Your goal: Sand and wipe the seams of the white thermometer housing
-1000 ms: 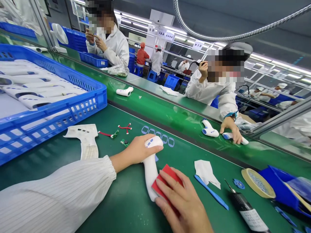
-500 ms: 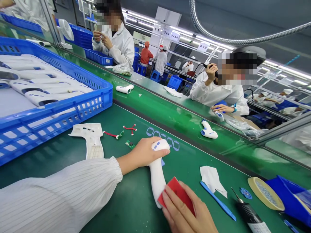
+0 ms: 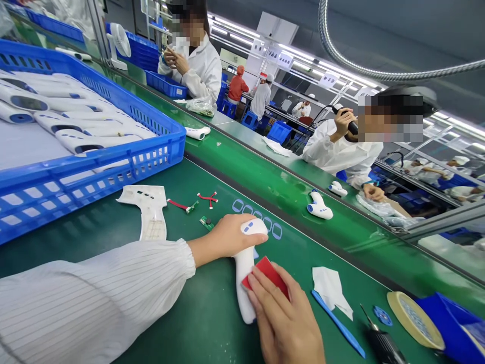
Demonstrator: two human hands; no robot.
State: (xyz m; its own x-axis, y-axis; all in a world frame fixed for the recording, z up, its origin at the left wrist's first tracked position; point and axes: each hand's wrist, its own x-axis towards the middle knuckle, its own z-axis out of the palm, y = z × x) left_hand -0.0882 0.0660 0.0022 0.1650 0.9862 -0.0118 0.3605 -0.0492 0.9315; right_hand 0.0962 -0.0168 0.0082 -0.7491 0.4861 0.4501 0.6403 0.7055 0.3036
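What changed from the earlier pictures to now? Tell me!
The right hand slid the red sanding block up the white thermometer body. Across the belt, a co-worker's hand let go of another thermometer, which now lies on the belt. The left hand stayed wrapped around the top of the body.

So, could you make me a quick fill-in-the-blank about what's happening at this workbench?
The ____ hand presses a red abrasive pad against the handle of a white thermometer housing.

The left hand steadies the housing's top over a ____ bench mat.

Other white thermometers lie in a ____ plastic crate at the far left.

Missing words: right; green; blue.
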